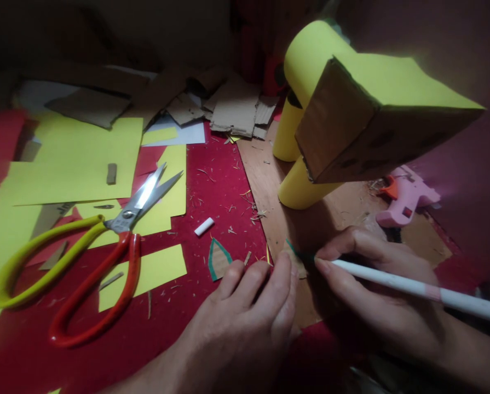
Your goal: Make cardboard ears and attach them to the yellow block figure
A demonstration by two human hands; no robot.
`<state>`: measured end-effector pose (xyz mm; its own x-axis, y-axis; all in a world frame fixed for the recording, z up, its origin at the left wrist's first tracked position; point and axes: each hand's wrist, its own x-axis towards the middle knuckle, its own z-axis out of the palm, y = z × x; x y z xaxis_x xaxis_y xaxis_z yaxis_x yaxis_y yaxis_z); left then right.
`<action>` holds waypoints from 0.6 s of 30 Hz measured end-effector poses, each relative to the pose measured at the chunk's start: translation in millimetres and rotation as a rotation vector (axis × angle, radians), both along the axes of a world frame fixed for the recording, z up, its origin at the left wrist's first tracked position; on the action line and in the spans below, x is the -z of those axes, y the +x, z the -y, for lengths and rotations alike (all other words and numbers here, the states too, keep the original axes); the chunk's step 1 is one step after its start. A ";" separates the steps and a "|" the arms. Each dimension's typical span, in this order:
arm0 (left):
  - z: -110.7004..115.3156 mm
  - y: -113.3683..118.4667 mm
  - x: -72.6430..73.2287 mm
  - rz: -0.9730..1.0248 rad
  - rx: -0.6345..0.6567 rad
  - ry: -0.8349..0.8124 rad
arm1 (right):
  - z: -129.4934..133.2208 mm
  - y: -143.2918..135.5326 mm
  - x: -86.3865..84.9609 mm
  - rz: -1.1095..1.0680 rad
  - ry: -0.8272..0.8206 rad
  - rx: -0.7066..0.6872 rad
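My right hand (376, 279) is closed around a white marker pen (396, 279), its tip low over a small cardboard piece (299, 267) with a green line along its edge. My left hand (253, 312) has its fingers bent and together, the fingertips holding that piece down on the brown board. Just beyond my left fingers lies a pointed cardboard cutout (219, 260) with a green border. A white pen cap (204, 226) rests behind it. Scissors (127, 213) with one yellow and one red handle lie on the left, blades apart.
A cardboard box figure (339, 120) with yellow paper and tube legs stands on the brown board (253, 164). Behind my right hand is a pink glue gun (409, 197). Yellow paper sheets (84, 142) cover the left; cardboard scraps (236, 104) are piled at the back.
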<state>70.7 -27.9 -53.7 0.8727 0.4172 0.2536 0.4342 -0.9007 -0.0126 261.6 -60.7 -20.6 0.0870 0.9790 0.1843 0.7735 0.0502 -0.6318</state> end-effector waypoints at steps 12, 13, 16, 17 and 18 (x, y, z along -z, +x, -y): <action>0.2 -0.3 -2.7 -0.022 0.003 0.012 | 1.1 0.9 1.8 -0.018 0.008 0.025; 0.0 -0.2 -2.9 -0.034 0.006 0.014 | 0.8 0.2 1.1 -0.016 0.012 0.024; -0.2 -0.5 -2.0 -0.042 0.006 0.007 | 0.0 -1.0 -0.6 -0.009 0.007 0.008; 0.0 -0.7 -1.4 -0.037 0.006 0.005 | 0.1 -0.9 -0.8 -0.003 0.003 0.001; 0.1 -1.0 -0.6 -0.024 0.003 0.010 | 0.3 -0.5 -0.6 0.000 -0.001 -0.009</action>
